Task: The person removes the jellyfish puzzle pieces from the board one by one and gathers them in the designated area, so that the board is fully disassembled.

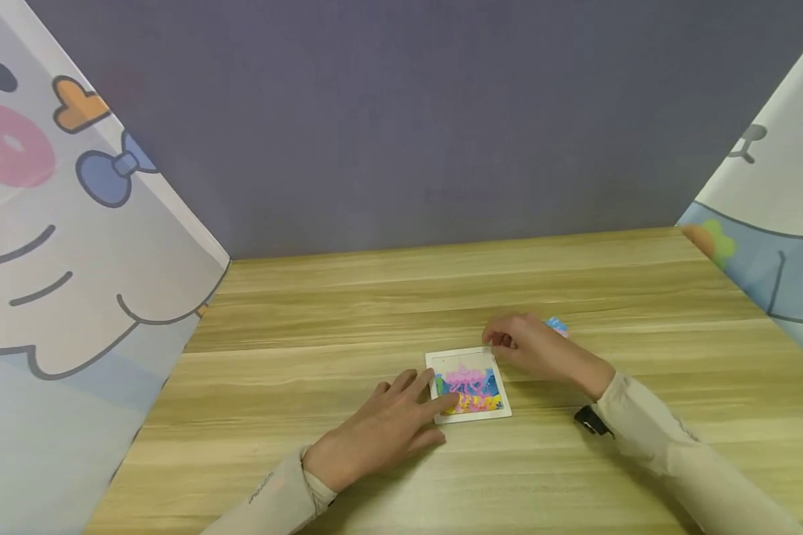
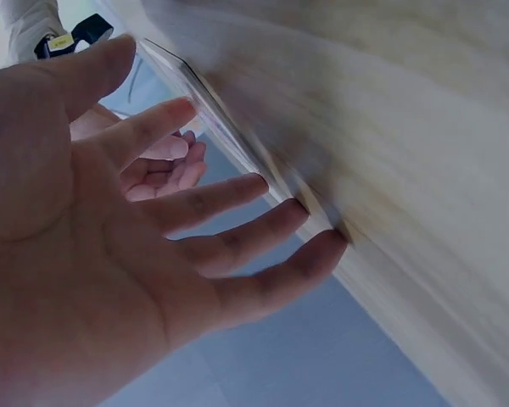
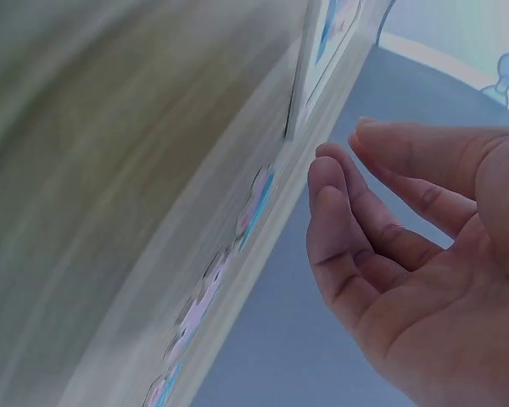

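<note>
A square jigsaw board (image 1: pixel 435 357) with a white border lies flat on the table, showing a pink jellyfish over yellow and blue shapes; its upper strip is pale and bare. My left hand (image 1: pixel 381 427) is at its left side, fingers extended, the index fingertip resting on the picture's lower part. By the board's upper right corner is my right hand (image 1: pixel 531 345), its fingers loosely bent. The right wrist view shows a gap between thumb and fingers, with nothing visible in it. Puzzle pieces (image 3: pixel 205 297) lie flat near that hand; from above, one blue-and-pink piece (image 1: pixel 557 325) shows behind the wrist.
The wooden table (image 1: pixel 308 312) meets a grey upright panel (image 1: pixel 401 134) at the back. Panels with cartoon animals stand left (image 1: pixel 107 245) and right (image 1: pixel 769 223). A small black object (image 1: pixel 592 421) is at the right sleeve.
</note>
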The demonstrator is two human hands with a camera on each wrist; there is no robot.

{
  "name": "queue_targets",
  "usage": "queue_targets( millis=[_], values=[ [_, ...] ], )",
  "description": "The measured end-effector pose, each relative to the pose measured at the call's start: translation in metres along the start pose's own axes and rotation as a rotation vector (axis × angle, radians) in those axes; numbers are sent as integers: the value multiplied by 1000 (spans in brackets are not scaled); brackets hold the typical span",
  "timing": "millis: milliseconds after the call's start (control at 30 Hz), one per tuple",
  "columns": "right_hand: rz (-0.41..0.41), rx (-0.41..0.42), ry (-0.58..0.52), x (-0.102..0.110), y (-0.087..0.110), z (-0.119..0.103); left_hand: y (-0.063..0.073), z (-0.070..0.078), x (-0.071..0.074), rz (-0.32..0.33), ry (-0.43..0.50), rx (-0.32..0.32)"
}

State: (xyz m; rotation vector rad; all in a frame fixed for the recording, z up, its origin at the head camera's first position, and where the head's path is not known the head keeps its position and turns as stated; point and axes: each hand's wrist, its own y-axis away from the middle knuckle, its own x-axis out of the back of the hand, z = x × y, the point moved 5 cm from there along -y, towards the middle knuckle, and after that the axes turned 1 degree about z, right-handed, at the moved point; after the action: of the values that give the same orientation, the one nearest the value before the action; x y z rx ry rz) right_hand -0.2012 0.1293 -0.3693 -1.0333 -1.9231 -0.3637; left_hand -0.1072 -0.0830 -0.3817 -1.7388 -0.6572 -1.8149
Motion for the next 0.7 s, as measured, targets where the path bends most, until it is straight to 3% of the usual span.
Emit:
queue_targets(
  millis=[100, 300, 433, 567, 700],
  values=[
    [-22, 10, 5, -2, 5, -6, -2, 2, 1, 39, -9, -11],
    [-39, -4, 29, -6, 14, -15, -9, 7, 1, 45, -1, -35],
    [-49, -6, 39, -11, 17, -19, -13, 12, -1, 7, -1, -60],
    [-72, 15, 81, -19, 16, -22, -14, 12, -4, -67, 14, -43],
    [-82, 21, 123, -25, 17, -23, -13, 12, -5, -84, 18, -37]
  ],
)
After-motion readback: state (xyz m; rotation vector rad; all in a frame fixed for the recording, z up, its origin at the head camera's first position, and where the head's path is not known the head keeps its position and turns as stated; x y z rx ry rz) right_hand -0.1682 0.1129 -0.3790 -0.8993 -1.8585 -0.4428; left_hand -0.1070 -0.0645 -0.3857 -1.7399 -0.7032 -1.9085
